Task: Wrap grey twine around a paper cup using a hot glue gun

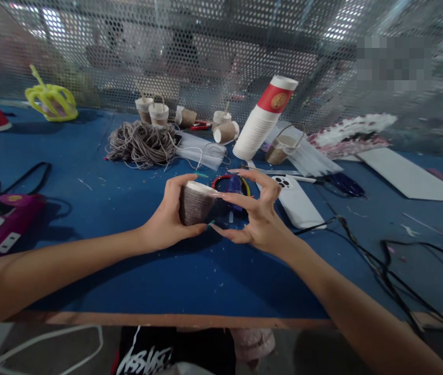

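The twine-wrapped cup (195,204) is held up just above the blue table (120,271), pretty much dead centre in the view. It's gripped by the left hand (167,221), whose fingers are curled round the far side while the thumb is pressed on the near side, so the cup is tipped with its white rim pointing up and to the right. The right hand (258,216) is brought in from the other side with fingers spread and bent like a claw; the rim is just touched by a fingertip, nothing is really clamped by it. Both forearms are stretched out long over the table edge, angled inward toward each other.

The cup itself is covered almost fully in tight rows of brownish-grey cord, only the white lip is left bare. Whether the cord end is glued down can't be told.

Further back, a loose bundle of twine (141,144) is piled up, a stack of paper cups (262,119) is lying tilted, and a white phone (297,200) is laid face down just beside the right hand.
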Available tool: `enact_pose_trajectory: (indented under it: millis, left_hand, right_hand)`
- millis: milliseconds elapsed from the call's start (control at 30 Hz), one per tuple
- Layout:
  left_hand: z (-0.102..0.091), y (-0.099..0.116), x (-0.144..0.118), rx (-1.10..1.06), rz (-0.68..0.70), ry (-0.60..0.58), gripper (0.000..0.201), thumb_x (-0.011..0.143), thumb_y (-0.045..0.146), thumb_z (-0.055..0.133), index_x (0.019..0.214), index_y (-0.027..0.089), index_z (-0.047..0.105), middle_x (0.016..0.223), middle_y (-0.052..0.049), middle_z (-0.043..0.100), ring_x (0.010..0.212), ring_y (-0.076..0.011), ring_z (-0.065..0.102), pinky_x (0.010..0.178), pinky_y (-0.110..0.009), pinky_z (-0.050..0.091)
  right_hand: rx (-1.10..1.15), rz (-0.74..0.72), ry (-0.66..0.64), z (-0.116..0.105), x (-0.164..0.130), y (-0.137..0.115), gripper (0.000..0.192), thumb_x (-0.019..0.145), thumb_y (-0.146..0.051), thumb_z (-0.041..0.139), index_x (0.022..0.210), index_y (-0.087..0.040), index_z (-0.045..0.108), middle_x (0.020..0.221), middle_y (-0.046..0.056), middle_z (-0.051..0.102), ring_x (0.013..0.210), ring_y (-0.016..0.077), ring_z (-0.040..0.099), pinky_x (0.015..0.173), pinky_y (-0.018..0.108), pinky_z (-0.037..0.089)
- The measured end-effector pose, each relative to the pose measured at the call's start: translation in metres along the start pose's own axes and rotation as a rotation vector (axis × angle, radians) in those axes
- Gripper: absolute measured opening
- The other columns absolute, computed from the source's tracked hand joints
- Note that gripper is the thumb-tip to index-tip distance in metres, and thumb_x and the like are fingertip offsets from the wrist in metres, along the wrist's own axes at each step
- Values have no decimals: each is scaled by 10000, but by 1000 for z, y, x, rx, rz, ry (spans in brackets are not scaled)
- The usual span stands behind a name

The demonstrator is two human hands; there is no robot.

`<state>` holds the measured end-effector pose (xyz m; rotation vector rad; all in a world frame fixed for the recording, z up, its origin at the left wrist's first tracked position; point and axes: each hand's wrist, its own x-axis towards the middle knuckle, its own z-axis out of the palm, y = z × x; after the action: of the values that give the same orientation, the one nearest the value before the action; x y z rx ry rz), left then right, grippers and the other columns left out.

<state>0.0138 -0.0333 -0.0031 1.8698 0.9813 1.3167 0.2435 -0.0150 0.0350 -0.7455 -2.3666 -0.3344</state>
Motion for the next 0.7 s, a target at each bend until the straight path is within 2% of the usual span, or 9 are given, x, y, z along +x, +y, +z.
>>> enact_pose_trajectory:
  millis: [167,267,400,567,700]
  left_hand:
    - [2,-2,0,-11,7,20,840,638,232,832,1335,273,365,1314,-113,436,1265,-320,447,1067,-533,430]
    - [2,-3,-1,-12,-3,11,831,645,234,825,1326,275,349,1302,-105,434,1264,-315,449,1074,-539,424]
    - [2,-3,-1,-24,-13,-9,826,661,234,813,1322,288,320,1304,-98,417,1265,-305,454,1069,-534,431]
    - [0,-2,-1,-11,-18,-19,819,664,260,814,1315,277,316,1307,-106,409,1261,-309,455,1071,-536,424]
    - [0,-2,-1,-6,-16,-10,812,671,254,806,1319,280,317,1309,-103,396,1235,-299,470,1050,-522,442]
  right_hand:
    - [25,-175,135,-1,2,0,547,823,-425,720,1269,-317,424,1306,97,564,1263,292,492,1021,499,429]
    - [76,-214,83,-2,0,-1,490,795,-443,749,1160,-339,438,1261,42,672,1281,295,504,1036,533,399]
    - [59,-162,-53,-4,-2,-3,373,811,-507,724,1003,-321,464,1231,25,714,1295,302,512,1084,572,356]
    - [6,-196,-21,-4,-1,-4,373,833,-505,708,1005,-314,438,1241,29,714,1259,296,544,1106,573,337]
    - [-24,-171,-71,-5,-2,-2,346,843,-496,701,991,-318,443,1254,7,706,1254,284,541,1113,566,314]
